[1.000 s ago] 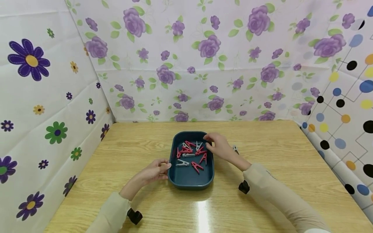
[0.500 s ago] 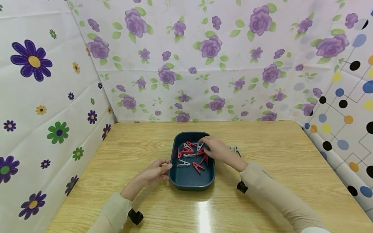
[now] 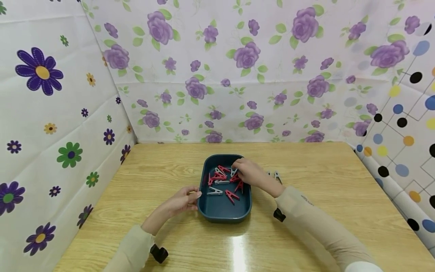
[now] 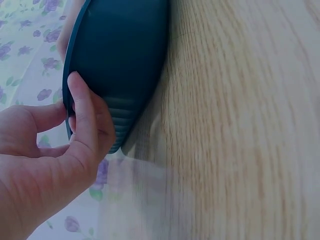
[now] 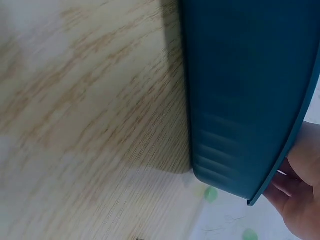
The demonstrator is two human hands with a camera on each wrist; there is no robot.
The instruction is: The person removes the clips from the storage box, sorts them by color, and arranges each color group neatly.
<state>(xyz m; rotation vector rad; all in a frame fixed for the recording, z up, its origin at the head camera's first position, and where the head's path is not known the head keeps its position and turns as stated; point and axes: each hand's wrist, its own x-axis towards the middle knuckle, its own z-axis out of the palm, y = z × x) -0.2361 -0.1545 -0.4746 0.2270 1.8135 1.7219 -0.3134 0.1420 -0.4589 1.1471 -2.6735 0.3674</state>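
Note:
A dark teal plastic bin [image 3: 221,213] sits on the table with several red and grey clothespins in it. At its left side my left hand [image 3: 185,198] pinches the rim, thumb on top and fingers against the outer wall, as the left wrist view shows. My right hand [image 3: 251,173] reaches over the right rim, fingers bent down at a grey clothespin [image 3: 233,172] near the far right corner. Whether the fingertips grip it is hidden. A red clothespin [image 3: 232,196] and a grey clothespin [image 3: 215,191] lie nearer the front.
Grey clothespins [image 3: 277,176] lie on the wooden table [image 3: 163,166] beyond the right forearm, partly hidden by it. Flowered cloth [image 3: 197,113] hangs at the table's back edge, and patterned cloths stand along both sides.
My right hand has moved from the right rim further into the bin, and its fingers have come down to the grey clothespin. The left hand keeps its place on the rim.

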